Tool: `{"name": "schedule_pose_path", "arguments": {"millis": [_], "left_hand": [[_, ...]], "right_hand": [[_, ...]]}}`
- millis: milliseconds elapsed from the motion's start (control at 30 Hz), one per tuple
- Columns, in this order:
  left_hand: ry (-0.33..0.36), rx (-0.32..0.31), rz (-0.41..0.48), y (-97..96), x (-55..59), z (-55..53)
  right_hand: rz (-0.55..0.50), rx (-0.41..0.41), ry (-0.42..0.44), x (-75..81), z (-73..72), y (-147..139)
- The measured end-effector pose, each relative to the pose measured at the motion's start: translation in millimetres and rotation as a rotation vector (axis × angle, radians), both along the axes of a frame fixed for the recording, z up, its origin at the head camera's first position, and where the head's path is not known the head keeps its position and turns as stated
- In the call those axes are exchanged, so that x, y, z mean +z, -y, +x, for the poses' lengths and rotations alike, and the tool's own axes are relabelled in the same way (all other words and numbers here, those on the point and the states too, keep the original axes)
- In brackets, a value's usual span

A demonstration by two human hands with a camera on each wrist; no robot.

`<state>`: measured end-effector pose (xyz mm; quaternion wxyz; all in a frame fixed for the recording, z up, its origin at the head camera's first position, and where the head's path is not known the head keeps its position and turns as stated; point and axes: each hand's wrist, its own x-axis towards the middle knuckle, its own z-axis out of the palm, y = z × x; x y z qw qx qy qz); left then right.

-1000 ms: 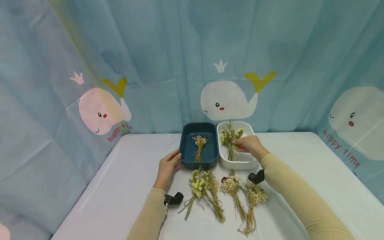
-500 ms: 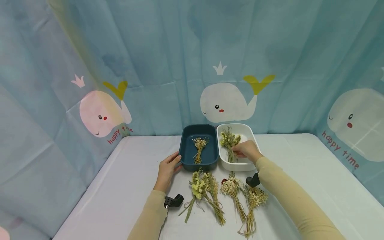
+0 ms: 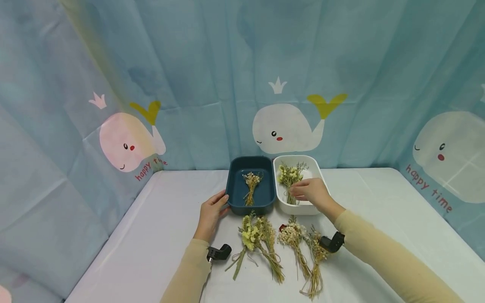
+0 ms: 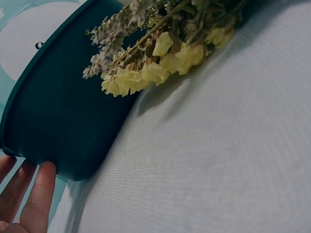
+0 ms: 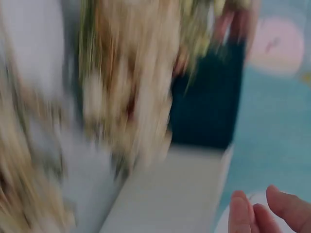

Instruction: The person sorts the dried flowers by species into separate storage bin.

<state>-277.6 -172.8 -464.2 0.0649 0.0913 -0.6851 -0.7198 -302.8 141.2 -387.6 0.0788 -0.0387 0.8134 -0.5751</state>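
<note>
My left hand (image 3: pixel 210 214) touches the left wall of a dark blue plastic box (image 3: pixel 232 185); its fingers (image 4: pixel 43 187) look fairly straight against the outside near the rim. A small bunch of dried cream flowers (image 3: pixel 251 180) lies inside that box. Over the adjoining white box (image 3: pixel 323 187) is my right hand (image 3: pixel 312 192), beside the stems of a dried bouquet with yellow blooms (image 3: pixel 289 176) lying in it. The right wrist view shows the thumb and fingers (image 5: pixel 239 211) apart with nothing between them.
In front of the boxes lie several dried bouquets: a yellow one (image 3: pixel 248 235), a straw-coloured one (image 3: pixel 267 231), one with a red bloom (image 3: pixel 292 233) and a cream one (image 3: pixel 318 248). A blue whale-print curtain (image 3: pixel 197 84) hangs behind the white table (image 3: pixel 170 219).
My right hand lowered the yellow bouquet into the white box and let go of it; its forearm has swung right. My left hand stays at the blue box.
</note>
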Motion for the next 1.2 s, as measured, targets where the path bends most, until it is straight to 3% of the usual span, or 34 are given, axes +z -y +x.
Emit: {"name": "schedule_pose_path", "arguments": {"millis": [200,467,733,1200], "left_hand": [[-0.004,0.000,0.005,0.8,-0.7,-1.2],[0.012,0.007,0.013,1.4,0.3,-0.6],[0.013,0.004,0.016,0.3,0.1,-1.4],[0.009,0.003,0.004,0.5,-0.1,-3.0]], "right_hand": [[-0.096,0.132,0.050,6.5,44.2,14.5],[-0.075,0.207,0.123,-5.3,74.3,28.2],[-0.072,0.267,0.173,-18.7,89.8,37.8],[-0.076,0.332,0.203,-29.7,96.0,49.1]]}}
